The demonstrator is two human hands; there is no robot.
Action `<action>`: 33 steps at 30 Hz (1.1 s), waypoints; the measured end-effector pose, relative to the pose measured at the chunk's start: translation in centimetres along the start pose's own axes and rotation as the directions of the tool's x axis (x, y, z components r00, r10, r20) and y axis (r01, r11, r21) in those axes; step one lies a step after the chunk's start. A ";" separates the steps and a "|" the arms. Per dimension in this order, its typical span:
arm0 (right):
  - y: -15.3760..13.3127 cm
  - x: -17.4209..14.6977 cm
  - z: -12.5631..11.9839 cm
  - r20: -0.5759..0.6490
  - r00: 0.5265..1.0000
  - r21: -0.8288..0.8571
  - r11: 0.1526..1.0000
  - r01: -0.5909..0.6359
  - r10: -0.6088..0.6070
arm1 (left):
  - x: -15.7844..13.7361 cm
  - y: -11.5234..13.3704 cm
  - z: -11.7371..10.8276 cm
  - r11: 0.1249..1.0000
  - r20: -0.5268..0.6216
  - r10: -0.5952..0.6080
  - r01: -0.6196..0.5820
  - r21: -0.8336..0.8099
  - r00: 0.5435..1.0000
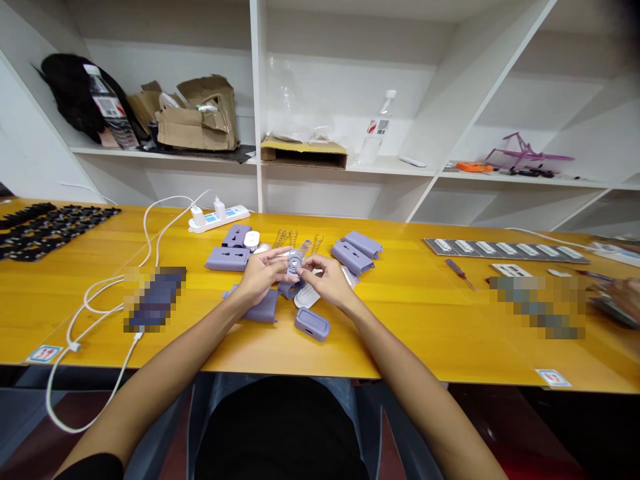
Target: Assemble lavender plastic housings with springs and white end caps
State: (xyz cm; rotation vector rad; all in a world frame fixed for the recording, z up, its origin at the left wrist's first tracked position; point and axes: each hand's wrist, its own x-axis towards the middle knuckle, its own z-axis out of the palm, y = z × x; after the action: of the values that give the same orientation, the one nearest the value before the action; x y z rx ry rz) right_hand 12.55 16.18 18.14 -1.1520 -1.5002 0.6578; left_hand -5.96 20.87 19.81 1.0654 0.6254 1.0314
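Note:
My left hand (pixel 264 272) and my right hand (pixel 326 277) meet over the table, fingers closed around a small grey-purple part with a round coiled piece (pixel 295 262) on it, which looks like a spring. The fingers hide some of that part. Around them lie purple plastic housings, one (pixel 227 259) left of my left hand and another (pixel 354 257) beyond my right hand. Under my left wrist is a further purple housing (pixel 263 308). A white oval piece (pixel 307 297) rests below my right hand. Closer to me sits a purple oval cover (pixel 313 324). Loose coil springs (pixel 318 244) stand behind the hands.
A power strip (pixel 220 218) with white plugs and cables is at back left, near a blurred phone (pixel 159 297). Rightward are a screwdriver (pixel 460 274), a strip of white pieces (pixel 505 249) and another person's hand (pixel 625 300). Shelves hold bottles (pixel 377 130) and a cardboard box (pixel 197 120).

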 end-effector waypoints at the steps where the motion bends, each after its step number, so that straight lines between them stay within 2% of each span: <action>1: 0.1 0.0 0.0 -0.011 1.000 -0.027 1.000 0.013 -0.013 | 0.0 0.0 0.0 1.000 0.006 -0.007 0.007 -0.014 1.000; 9: 0.1 -0.2 0.1 -0.098 0.987 -0.208 0.973 0.102 -0.125 | -0.1 0.3 0.0 0.993 0.014 -0.073 0.074 -0.087 0.997; 14: 0.3 -0.3 -0.1 -0.030 0.972 -0.260 0.941 0.217 -0.232 | 0.1 -0.2 -0.3 0.994 0.030 -0.085 0.087 -0.069 0.996; 18: 0.5 -0.1 -0.4 -0.014 0.981 -0.212 0.959 0.187 -0.194 | 0.5 -0.4 -0.6 0.993 0.070 -0.099 0.103 -0.055 0.993; 23: 0.0 0.4 -0.2 -0.092 0.987 -0.050 0.991 0.124 -0.129 | 1.2 0.4 -0.9 0.996 0.070 -0.090 0.091 -0.021 0.994; 27: -0.8 1.3 0.2 -0.100 0.993 0.050 0.997 0.060 -0.054 | 1.7 1.1 -1.0 0.993 0.142 -0.074 0.087 -0.085 0.987; 30: -1.0 2.1 0.2 -0.065 0.997 0.072 0.997 0.034 -0.029 | 2.3 1.4 -1.2 0.986 0.172 -0.082 0.106 -0.131 0.982; 33: -0.4 2.8 -0.4 -0.107 0.993 0.026 0.998 0.055 -0.052 | 2.9 1.4 -1.8 0.982 0.128 -0.063 0.084 -0.167 0.990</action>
State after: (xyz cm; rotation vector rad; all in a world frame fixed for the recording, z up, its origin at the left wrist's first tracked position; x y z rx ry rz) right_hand 12.89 18.46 19.75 -1.1041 -1.4220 0.5707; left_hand -6.77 24.45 20.58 0.9392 0.4636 0.9307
